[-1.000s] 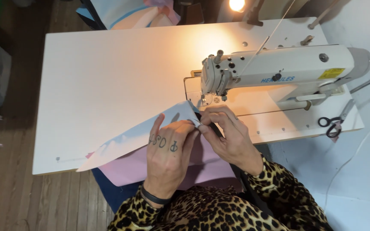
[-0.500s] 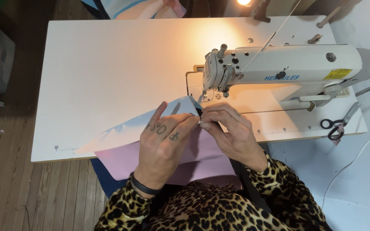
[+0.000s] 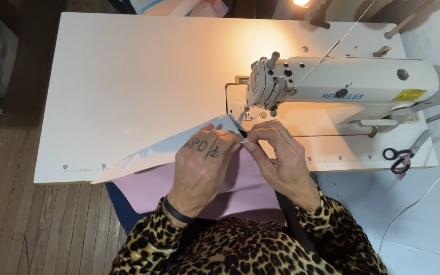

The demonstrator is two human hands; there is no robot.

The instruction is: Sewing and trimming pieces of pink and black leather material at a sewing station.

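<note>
My left hand (image 3: 202, 160) and my right hand (image 3: 281, 158) meet at the front edge of the table and pinch the same spot on a pale blue piece of fabric (image 3: 148, 155). Pink fabric (image 3: 240, 186) lies under it and hangs toward my lap. The pinched corner sits just in front of the needle area (image 3: 248, 113) of a white industrial sewing machine (image 3: 342, 86). The fingertips of both hands touch each other over the fabric edge. A dark band circles my left wrist.
The white sewing table (image 3: 128, 76) spreads out to the left. Black-handled scissors (image 3: 401, 153) lie at its right front corner. A lit lamp (image 3: 301, 2) glows at the back, beside thread rods. Wooden floor (image 3: 16, 203) lies on the left.
My view has shifted slightly. Both hands stayed pinched on the fabric corner, with my left hand turning a little, knuckles more toward the machine.
</note>
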